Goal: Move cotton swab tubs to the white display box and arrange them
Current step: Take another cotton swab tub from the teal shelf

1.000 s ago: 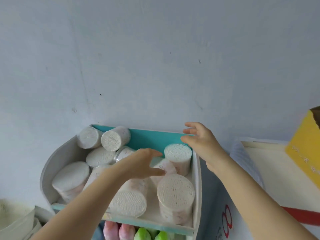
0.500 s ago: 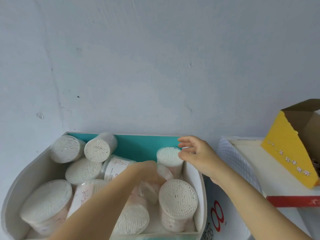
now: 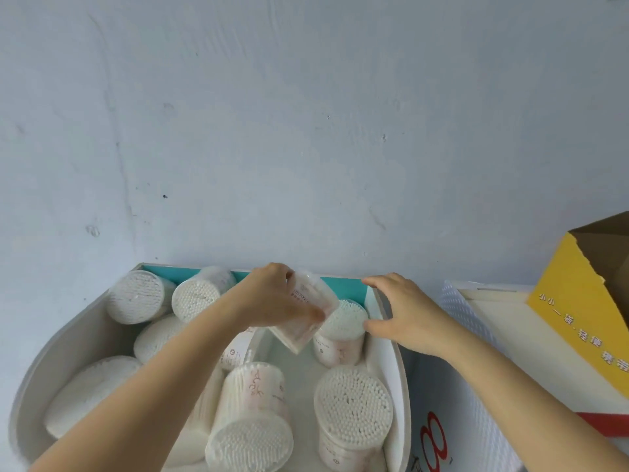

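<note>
A white display box (image 3: 396,379) with a teal back wall holds several clear tubs of cotton swabs. My left hand (image 3: 272,298) grips one tub (image 3: 308,315), lifted and tilted above the box's back right part. My right hand (image 3: 398,311) hovers at the box's back right corner, fingers spread; its thumb is beside an upright tub (image 3: 342,332). Another upright tub (image 3: 352,408) stands at the front right. Tubs lie on their sides at the left (image 3: 139,296) and middle (image 3: 252,420).
A pale blue wall stands right behind the box. To the right are a white padded surface (image 3: 476,369) and an open yellow carton (image 3: 585,308). A white box side with a red figure (image 3: 432,444) shows below the right rim.
My left hand has picked a tub up out of the pile and raised it towards the back right. My right hand has stayed at the corner. The camera has moved closer.
</note>
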{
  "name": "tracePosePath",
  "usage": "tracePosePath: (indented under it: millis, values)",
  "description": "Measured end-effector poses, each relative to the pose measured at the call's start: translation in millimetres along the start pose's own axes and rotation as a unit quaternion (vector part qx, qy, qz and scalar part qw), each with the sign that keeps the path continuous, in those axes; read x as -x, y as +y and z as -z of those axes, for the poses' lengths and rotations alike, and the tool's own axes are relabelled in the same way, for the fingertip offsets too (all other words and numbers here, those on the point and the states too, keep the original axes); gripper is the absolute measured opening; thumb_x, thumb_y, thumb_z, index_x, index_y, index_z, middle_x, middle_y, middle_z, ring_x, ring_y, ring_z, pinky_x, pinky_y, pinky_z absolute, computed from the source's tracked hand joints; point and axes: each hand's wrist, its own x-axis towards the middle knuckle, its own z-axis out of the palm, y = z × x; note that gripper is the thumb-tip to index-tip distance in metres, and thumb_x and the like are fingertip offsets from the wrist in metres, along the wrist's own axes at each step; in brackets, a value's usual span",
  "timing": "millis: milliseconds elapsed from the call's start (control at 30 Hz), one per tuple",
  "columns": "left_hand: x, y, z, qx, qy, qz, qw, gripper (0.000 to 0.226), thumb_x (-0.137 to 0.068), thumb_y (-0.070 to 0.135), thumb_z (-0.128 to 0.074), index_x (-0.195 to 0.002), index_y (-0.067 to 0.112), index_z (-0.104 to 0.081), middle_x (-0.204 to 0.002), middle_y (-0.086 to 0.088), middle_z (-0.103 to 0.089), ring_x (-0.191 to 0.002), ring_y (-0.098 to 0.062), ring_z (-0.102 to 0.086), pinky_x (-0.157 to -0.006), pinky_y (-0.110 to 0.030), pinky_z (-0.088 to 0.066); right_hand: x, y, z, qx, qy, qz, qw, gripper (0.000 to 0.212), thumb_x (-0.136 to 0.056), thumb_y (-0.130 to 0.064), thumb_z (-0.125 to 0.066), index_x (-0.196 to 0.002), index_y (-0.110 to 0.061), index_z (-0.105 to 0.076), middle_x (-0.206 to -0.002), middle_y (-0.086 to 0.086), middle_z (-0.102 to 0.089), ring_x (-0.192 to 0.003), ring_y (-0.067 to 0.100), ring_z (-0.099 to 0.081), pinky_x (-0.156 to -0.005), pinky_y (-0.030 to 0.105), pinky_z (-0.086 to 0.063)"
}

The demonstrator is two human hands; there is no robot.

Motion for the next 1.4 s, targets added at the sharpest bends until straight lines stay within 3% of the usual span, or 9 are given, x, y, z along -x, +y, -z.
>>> tracePosePath:
  millis: [100, 200, 333, 433, 767, 933, 1033, 1200, 1400]
  values:
    - [6, 5, 5, 0.057, 0.011, -0.029, 0.998, 0.061, -0.052, 0.047, -0.084, -0.100, 0.022, -0.057, -0.093, 0.007, -0.064, -0.082, -0.012, -0.063, -0.071, -0.030, -0.055, -3, -3, 5, -0.066, -0.063, 0.014, 0.996, 0.093, -0.071, -0.035, -0.079, -0.147, -0.031, -0.025, -0.145, -0.014, -0.034, -0.133, 0.006, -0.032, -0.109, 0.028, -0.032]
    - [13, 10, 4, 0.211, -0.025, -0.038, 0.976, 0.063, -0.049, 0.039, -0.086, -0.104, 0.026, -0.059, -0.097, 0.004, -0.069, -0.085, -0.012, -0.068, -0.070, -0.030, -0.057, -5, -9, 3, -0.206, -0.101, 0.020, 0.973, 0.104, -0.063, -0.029, -0.087, -0.146, -0.035, -0.024, -0.139, -0.016, -0.043, -0.128, 0.003, -0.040, -0.106, 0.027, -0.036]
    - [18, 12, 0, 0.369, -0.067, -0.049, 0.926, 0.055, -0.064, 0.028, -0.081, -0.113, 0.013, -0.060, -0.104, -0.009, -0.072, -0.093, -0.024, -0.070, -0.086, -0.045, -0.055, -8, -16, -1, -0.369, -0.090, 0.015, 0.925, 0.118, -0.047, -0.034, -0.090, -0.142, -0.045, -0.020, -0.123, -0.010, -0.058, -0.114, 0.007, -0.058, -0.103, 0.038, -0.045]
    - [19, 9, -2, 0.417, -0.083, -0.048, 0.904, 0.058, -0.069, 0.026, -0.078, -0.119, 0.009, -0.056, -0.110, -0.014, -0.069, -0.099, -0.030, -0.068, -0.090, -0.051, -0.052, -8, -20, -5, -0.380, -0.073, 0.022, 0.922, 0.119, -0.057, -0.022, -0.090, -0.144, -0.047, -0.013, -0.124, -0.009, -0.056, -0.112, 0.011, -0.059, -0.103, 0.044, -0.046]
    - [25, 0, -4, 0.431, -0.064, -0.056, 0.899, 0.062, -0.064, 0.024, -0.080, -0.119, 0.009, -0.055, -0.110, -0.014, -0.069, -0.098, -0.029, -0.068, -0.088, -0.052, -0.053, -3, -27, -21, -0.324, -0.037, 0.048, 0.944, 0.113, -0.059, -0.024, -0.089, -0.130, -0.064, -0.011, -0.128, -0.010, -0.046, -0.117, 0.014, -0.053, -0.097, 0.044, -0.051]
    - [31, -7, 1, 0.410, -0.078, -0.071, 0.906, 0.064, -0.065, 0.023, -0.083, -0.121, 0.018, -0.052, -0.113, -0.006, -0.067, -0.099, -0.022, -0.068, -0.084, -0.043, -0.056, 0, -30, -26, -0.335, -0.016, 0.056, 0.940, 0.110, -0.046, -0.035, -0.088, -0.122, -0.072, -0.018, -0.130, -0.011, -0.045, -0.117, 0.014, -0.054, -0.092, 0.044, -0.054]
    - [35, -13, 5, 0.380, -0.116, -0.106, 0.912, 0.070, -0.060, 0.020, -0.085, -0.122, 0.026, -0.053, -0.117, 0.000, -0.065, -0.105, -0.017, -0.065, -0.085, -0.035, -0.055, 4, -28, -25, -0.368, -0.018, 0.050, 0.928, 0.109, -0.043, -0.032, -0.087, -0.123, -0.070, -0.022, -0.129, -0.011, -0.048, -0.116, 0.012, -0.056, -0.093, 0.044, -0.054]
    - [33, -16, 2, 0.352, -0.178, -0.148, 0.907, 0.078, -0.063, 0.012, -0.082, -0.127, 0.041, -0.049, -0.121, 0.004, -0.063, -0.109, -0.016, -0.062, -0.096, -0.037, -0.050, 16, -22, -21, -0.408, -0.022, 0.036, 0.912, 0.111, -0.050, -0.012, -0.087, -0.130, -0.061, -0.027, -0.131, -0.008, -0.049, -0.117, 0.012, -0.057, -0.092, 0.042, -0.054]
    - [30, -5, -13, 0.359, -0.209, -0.165, 0.894, 0.083, -0.061, 0.014, -0.084, -0.129, 0.044, -0.046, -0.122, 0.000, -0.063, -0.113, -0.021, -0.060, -0.100, -0.044, -0.046, 37, -9, -13, -0.417, 0.001, 0.019, 0.909, 0.114, -0.045, -0.017, -0.089, -0.134, -0.056, -0.028, -0.129, -0.007, -0.053, -0.114, 0.013, -0.060, -0.088, 0.043, -0.056]
